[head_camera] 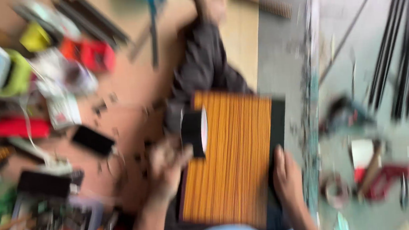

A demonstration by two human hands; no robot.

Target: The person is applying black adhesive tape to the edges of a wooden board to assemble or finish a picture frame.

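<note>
- Left hand [167, 168] fingers curl near a black tape roll [194, 132] at their 1 o'clock; grip unclear through blur.
- Right hand [286, 176] fingers lie flat on the orange-striped panel [234, 156], at its 4 o'clock edge.

Motion blur smears my whole view, so I cannot tell how my left hand [167, 166] grips the black tape roll [195, 132], and the colourful clutter [43, 68] stays unreadable.

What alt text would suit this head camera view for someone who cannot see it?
Blurred view down at a person's left hand holding a black tape roll over an orange-striped panel, right hand on its edge. Cluttered tools lie around.
</note>
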